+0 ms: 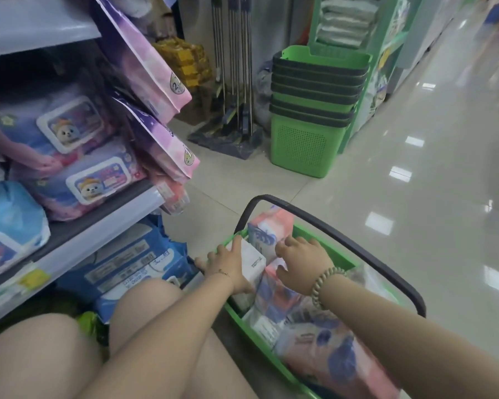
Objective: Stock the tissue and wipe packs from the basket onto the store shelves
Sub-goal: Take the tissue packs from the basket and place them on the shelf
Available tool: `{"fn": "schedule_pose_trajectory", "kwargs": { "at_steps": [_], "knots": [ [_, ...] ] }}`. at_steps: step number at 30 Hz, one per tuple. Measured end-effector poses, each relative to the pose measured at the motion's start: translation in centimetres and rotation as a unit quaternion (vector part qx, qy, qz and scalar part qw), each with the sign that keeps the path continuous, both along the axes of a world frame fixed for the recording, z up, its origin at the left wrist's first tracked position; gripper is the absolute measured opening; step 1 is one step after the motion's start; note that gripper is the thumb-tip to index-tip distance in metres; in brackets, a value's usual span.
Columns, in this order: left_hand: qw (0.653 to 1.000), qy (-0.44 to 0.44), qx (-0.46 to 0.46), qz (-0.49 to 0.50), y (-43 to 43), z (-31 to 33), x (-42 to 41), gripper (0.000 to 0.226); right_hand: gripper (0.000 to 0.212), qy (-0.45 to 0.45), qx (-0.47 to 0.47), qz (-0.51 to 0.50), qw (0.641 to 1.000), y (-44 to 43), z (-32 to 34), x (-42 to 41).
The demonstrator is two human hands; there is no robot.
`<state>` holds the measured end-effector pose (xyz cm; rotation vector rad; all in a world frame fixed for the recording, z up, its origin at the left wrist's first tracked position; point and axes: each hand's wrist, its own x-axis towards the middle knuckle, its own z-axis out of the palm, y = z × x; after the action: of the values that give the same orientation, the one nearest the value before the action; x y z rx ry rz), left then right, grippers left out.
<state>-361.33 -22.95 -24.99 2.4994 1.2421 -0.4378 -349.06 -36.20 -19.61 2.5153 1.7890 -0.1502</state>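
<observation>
The white pack stands upright at the basket's far left end. I've got my left hand wrapped round it to lift; my right hand, fingers loosely curled, steadies the soft, glossy pink packs beside it. The shelves are left.

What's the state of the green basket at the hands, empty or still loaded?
Still loaded. The green basket holds several pink-and-blue packs; the left hand grips a white box inside it.
</observation>
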Motion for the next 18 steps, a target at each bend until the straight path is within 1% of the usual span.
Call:
{"fn": "schedule_pose_trajectory", "kwargs": {
  "at_steps": [5, 10, 15, 18],
  "knots": [
    [0.998, -0.052, -0.019, 0.023, 0.8, 1.6, 0.0, 0.105, 0.030, -0.004, 0.004, -0.009, 1.000, 0.3, 0.2, 0.5],
    [0.990, -0.113, -0.046, 0.069, 2.7, 5.3, -0.2, 0.106, 0.029, -0.014, 0.019, -0.006, 1.000, 1.3, 1.1, 0.7],
    [0.971, -0.190, -0.079, 0.121, 4.5, 9.4, -1.3, 0.111, 0.031, 0.000, 0.041, 0.000, 0.999, 2.6, 3.3, -0.3],
    [0.960, -0.221, -0.090, 0.146, 5.3, 12.2, -2.2, 0.110, 0.032, 0.008, 0.070, 0.010, 0.997, 3.2, 4.9, -1.2]
  ]
}}
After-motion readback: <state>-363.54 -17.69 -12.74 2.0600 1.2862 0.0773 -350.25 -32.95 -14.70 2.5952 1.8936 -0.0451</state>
